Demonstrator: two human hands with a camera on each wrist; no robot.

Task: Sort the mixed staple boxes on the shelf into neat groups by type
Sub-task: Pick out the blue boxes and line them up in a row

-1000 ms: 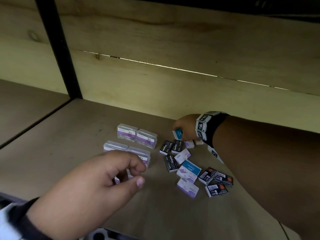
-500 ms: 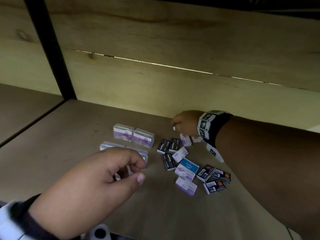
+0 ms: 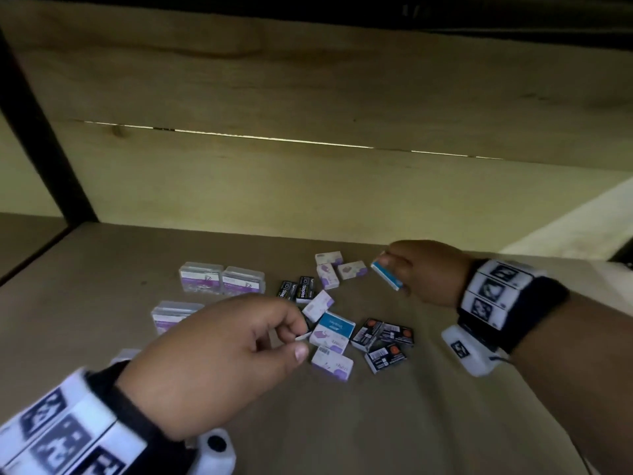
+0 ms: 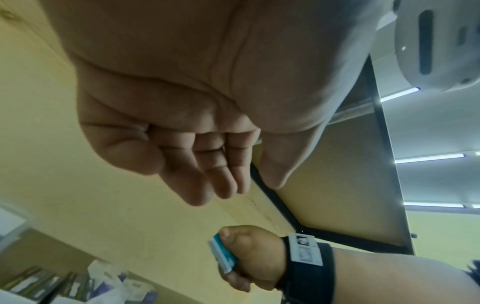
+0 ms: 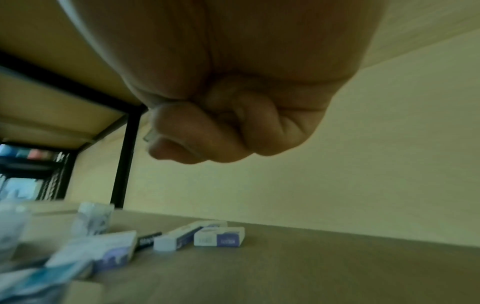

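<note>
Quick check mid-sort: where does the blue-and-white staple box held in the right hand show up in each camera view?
Head: blue-and-white staple box right of centre, pinched in the right hand above the shelf.
Left wrist: same box at bottom centre, in the right hand.
Right wrist: not clearly visible; the curled fingers hide it.
Shared landmark: black shelf post.

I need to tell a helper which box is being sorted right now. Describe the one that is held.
On the wooden shelf, look right of the scattered boxes. The right hand pinches a small blue-and-white cardboard staple box above the shelf, the only box off the surface.
</note>
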